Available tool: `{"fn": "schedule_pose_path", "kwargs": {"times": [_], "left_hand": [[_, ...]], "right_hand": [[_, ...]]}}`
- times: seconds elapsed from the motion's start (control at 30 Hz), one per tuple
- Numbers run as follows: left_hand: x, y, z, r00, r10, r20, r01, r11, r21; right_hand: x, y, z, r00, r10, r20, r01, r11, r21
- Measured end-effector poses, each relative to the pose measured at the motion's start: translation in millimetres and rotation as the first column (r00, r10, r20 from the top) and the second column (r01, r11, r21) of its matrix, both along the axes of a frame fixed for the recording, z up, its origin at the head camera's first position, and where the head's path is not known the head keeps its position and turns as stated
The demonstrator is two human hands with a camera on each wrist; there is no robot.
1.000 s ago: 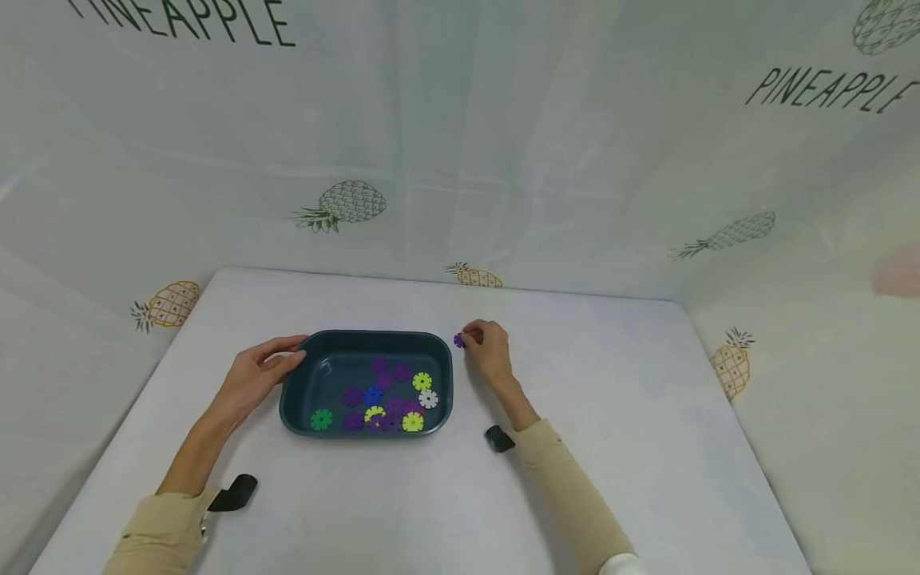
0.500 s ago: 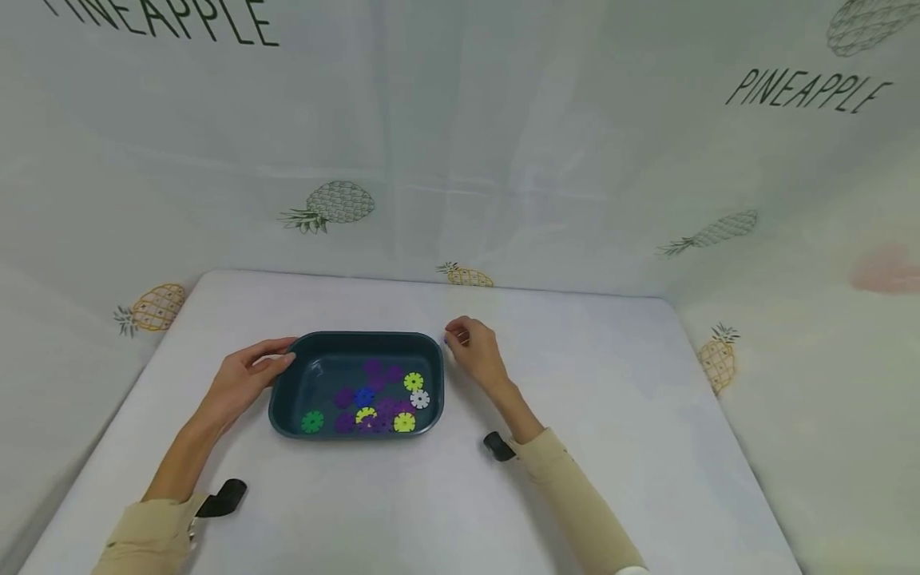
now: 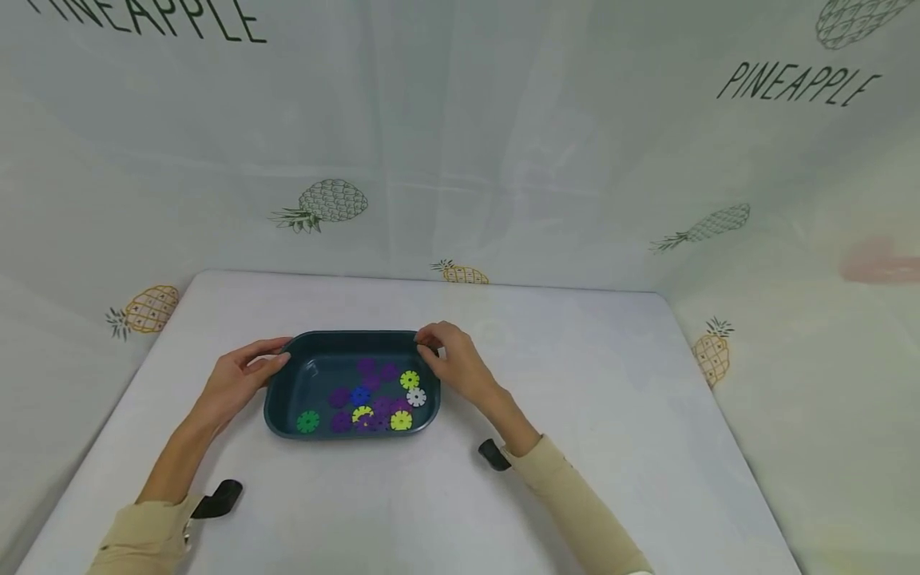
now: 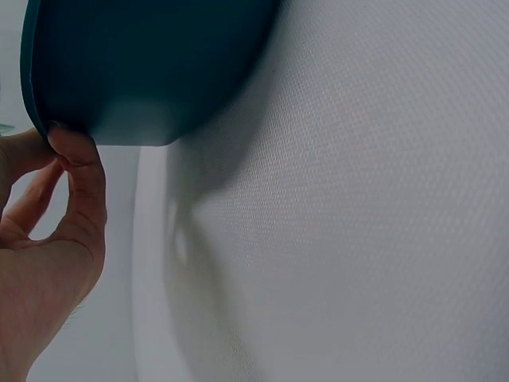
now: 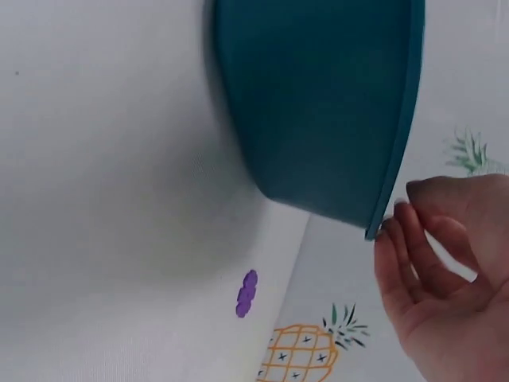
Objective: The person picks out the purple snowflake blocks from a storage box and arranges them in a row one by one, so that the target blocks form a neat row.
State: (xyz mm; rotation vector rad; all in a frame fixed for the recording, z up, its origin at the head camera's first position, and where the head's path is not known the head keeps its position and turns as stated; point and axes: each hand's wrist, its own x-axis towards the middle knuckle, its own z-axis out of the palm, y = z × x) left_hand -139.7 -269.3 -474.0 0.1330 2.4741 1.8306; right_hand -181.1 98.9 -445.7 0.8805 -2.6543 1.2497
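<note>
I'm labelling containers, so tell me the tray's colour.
The tray is dark teal, seen best in the right wrist view.

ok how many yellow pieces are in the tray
3, all in the tray: one yellow piece just beyond the white piece at the right, a second yellow piece at the near right, and a third yellow piece left of that, partly covered. Others may be hidden.

white table (image 3: 589, 383) (tray (image 3: 312, 387), purple piece (image 5: 247, 294) atop)
</note>
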Motion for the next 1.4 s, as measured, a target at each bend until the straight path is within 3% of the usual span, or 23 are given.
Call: {"fn": "schedule_pose_path", "kwargs": {"times": [0.2, 0.67, 1.0, 1.23, 1.4], "left_hand": [[-1.8, 1.8, -0.1, 1.0, -0.004, -0.001, 0.004, 1.0, 0.006], [-5.3, 7.8, -0.1, 1.0, -0.003, 0.002, 0.003, 1.0, -0.004], [-2.7, 4.9, -1.2, 1.0, 0.012, 0.013, -0.011, 1.0, -0.026], [-0.9, 1.6, -1.4, 0.999, 0.026, 0.022, -0.025, 0.999, -0.04], [-0.5, 0.9, -1.0, 0.999, 0.028, 0.027, -0.027, 0.999, -0.039]], "right_hand": [[7.0, -9.6, -4.4, 0.989, 0.121, -0.084, -0.112, 0.988, 0.105], [24.9, -30.0, -12.0, 0.957, 0.289, -0.035, -0.259, 0.9, 0.351], [31.5, -38.8, -15.2, 0.958, 0.286, 0.014, -0.265, 0.864, 0.429], [34.6, -45.8, -16.9, 0.969, 0.246, 0.02, -0.218, 0.816, 0.536], [33.9, -47.4, -16.2, 0.97, 0.242, 0.015, -0.212, 0.818, 0.534]]}}
